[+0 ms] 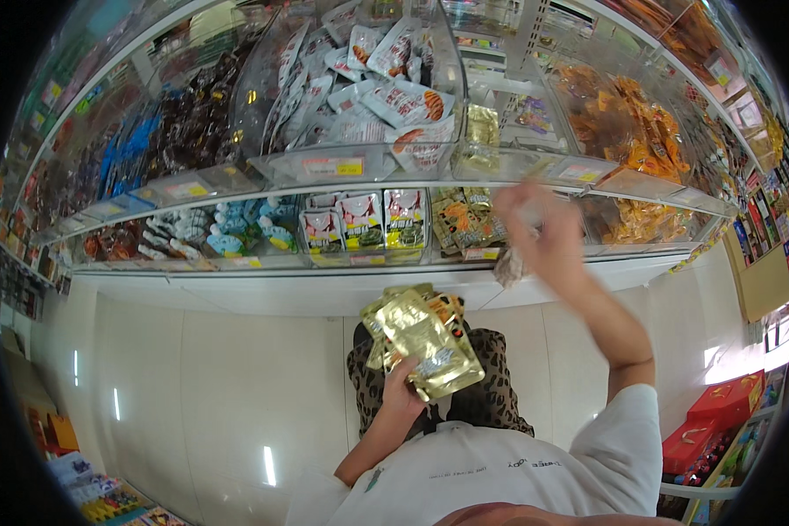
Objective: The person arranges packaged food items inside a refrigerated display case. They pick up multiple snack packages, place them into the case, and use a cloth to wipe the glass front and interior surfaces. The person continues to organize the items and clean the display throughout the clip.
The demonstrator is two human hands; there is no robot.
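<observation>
My left hand [404, 388] grips a small stack of gold foil snack pouches [427, 342] above my knees. The top pouch is shiny and bears print; others fan out beneath it. My right hand [539, 220], blurred, is raised at the shelf edge in front of an upper clear plastic bin. A gold pouch [482, 135] stands in that bin. Left of the hand, a lower bin holds more gold pouches [467, 220]. A crumpled pale brown thing [513, 266], perhaps a cloth, hangs below the right hand; whether the hand holds it cannot be told.
White sausage-pictured packets [401, 105] fill a large clear bin above. White-and-yellow packets [365, 220] stand on the lower shelf, with orange-wrapped snacks [644, 125] to the right. The white shelf base [289, 289] borders the tiled floor [237, 368]. Red boxes [710, 414] stand at right.
</observation>
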